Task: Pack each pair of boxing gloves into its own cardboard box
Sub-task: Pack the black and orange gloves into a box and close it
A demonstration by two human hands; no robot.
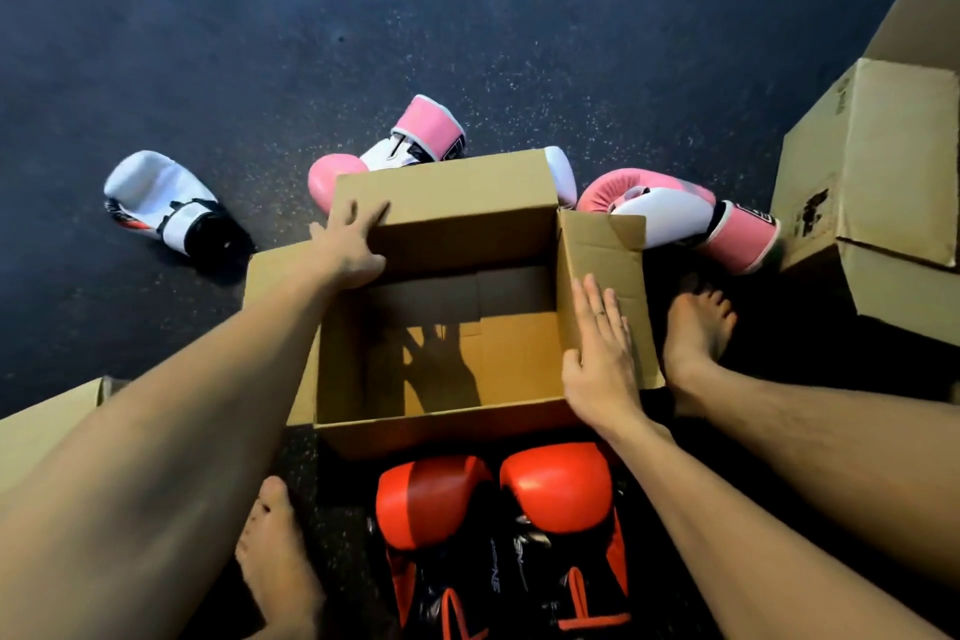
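Observation:
An open, empty cardboard box (447,379) sits on the dark floor in front of me. My left hand (350,244) grips its far-left corner where the far flap meets the left flap. My right hand (602,353) lies flat, fingers together, against the raised right flap (602,255). Two red and black gloves (493,509) lie side by side just below the box's near wall. One pink and white glove (410,140) lies behind the box, another pink and white glove (680,213) at its right rear. A white and black glove (166,203) lies alone at the left.
A larger cardboard box (883,182) with open flaps stands at the right. Another cardboard piece (47,426) shows at the left edge. My bare feet rest at the box's right (696,327) and near bottom left (275,551). Dark speckled floor (363,16) stretches beyond.

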